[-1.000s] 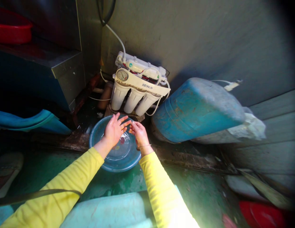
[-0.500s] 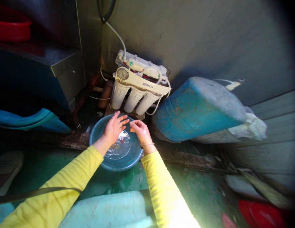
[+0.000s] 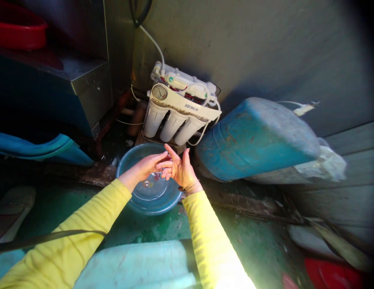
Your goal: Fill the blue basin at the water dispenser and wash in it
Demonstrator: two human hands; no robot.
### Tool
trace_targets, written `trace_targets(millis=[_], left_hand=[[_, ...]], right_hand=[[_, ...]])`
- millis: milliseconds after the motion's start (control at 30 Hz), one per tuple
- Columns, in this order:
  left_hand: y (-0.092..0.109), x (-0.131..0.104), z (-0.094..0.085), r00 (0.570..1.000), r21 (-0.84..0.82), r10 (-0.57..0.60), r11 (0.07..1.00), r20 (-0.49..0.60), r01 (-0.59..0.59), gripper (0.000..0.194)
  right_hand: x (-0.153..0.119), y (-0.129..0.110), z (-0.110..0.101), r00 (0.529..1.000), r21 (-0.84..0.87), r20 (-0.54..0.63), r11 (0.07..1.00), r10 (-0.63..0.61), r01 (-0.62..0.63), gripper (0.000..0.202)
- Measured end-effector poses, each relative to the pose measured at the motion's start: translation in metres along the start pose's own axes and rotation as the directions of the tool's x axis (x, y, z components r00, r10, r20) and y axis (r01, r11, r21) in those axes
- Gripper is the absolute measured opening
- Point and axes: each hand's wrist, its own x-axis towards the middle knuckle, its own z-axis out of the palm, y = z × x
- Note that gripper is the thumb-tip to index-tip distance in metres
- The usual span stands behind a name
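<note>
My left hand (image 3: pixel 147 166) reaches over a blue basin (image 3: pixel 122 160) with its fingers stretched toward my right hand (image 3: pixel 183 170). The fingers of both hands meet and overlap above the basin. My right hand is open, its palm partly toward me, thumb raised and index finger extended, the other fingers bent. A thin bracelet (image 3: pixel 188 188) circles the right wrist. No object shows in either hand, though some left fingertips are hidden by the overlap. Clear water (image 3: pixel 155 192) lies in the basin, with light reflections and a few small reddish and yellowish spots.
Behind the basin stands a white water filter unit (image 3: pixel 183 106) with a gauge and hoses. A leaning blue barrel (image 3: pixel 250 140) is to its right. A red tub (image 3: pixel 21 34) rests on a metal surface at upper left. A red item (image 3: pixel 328 275) lies at lower right.
My right hand has opened from a pinch, spreading thumb and index finger. My left hand has turned and moved slightly right, so its fingers now meet the right hand's. The view has shifted slightly.
</note>
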Motion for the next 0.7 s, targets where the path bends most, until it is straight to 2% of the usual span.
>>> trace_targets(millis=[67,167,267,367,433,500,600,700], left_hand=[[-0.001,-0.001,0.001,0.993,0.088,0.029,0.995,0.112,-0.039,0.037],[-0.004,-0.003,-0.001,0.988,0.185,0.048,0.98,0.148,-0.075,0.024],[-0.004,-0.003,0.0,0.989,0.217,0.087,0.97,0.119,-0.111,0.022],[-0.001,-0.004,0.004,0.987,0.347,0.161,0.926,-0.006,-0.149,0.021],[0.002,-0.004,0.007,0.966,0.491,0.241,0.855,-0.096,-0.164,0.018],[0.004,-0.004,0.009,0.927,0.636,0.349,0.749,-0.14,-0.186,0.016],[0.006,-0.004,0.009,0.86,0.805,0.495,0.556,-0.119,-0.209,0.016],[0.006,-0.005,0.008,0.822,0.906,0.568,0.369,-0.043,-0.207,0.019]], right_hand=[[0.0,0.002,0.0,0.999,-0.013,0.049,1.0,0.019,-0.019,0.086],[0.001,0.005,0.001,0.996,-0.049,0.069,0.997,0.059,-0.056,0.085],[0.002,0.005,0.003,0.997,-0.069,0.042,0.996,0.057,-0.054,0.082],[0.003,0.004,0.005,1.0,-0.062,0.001,0.998,0.025,-0.025,0.08],[0.003,0.003,0.006,1.0,-0.051,-0.01,0.999,0.009,-0.01,0.08],[0.002,0.003,0.008,1.0,-0.028,-0.024,1.0,-0.003,0.003,0.08],[0.003,0.003,0.009,0.998,-0.003,-0.068,1.0,0.003,-0.003,0.078],[0.005,0.005,0.009,0.992,-0.004,-0.129,1.0,0.018,-0.019,0.078]])
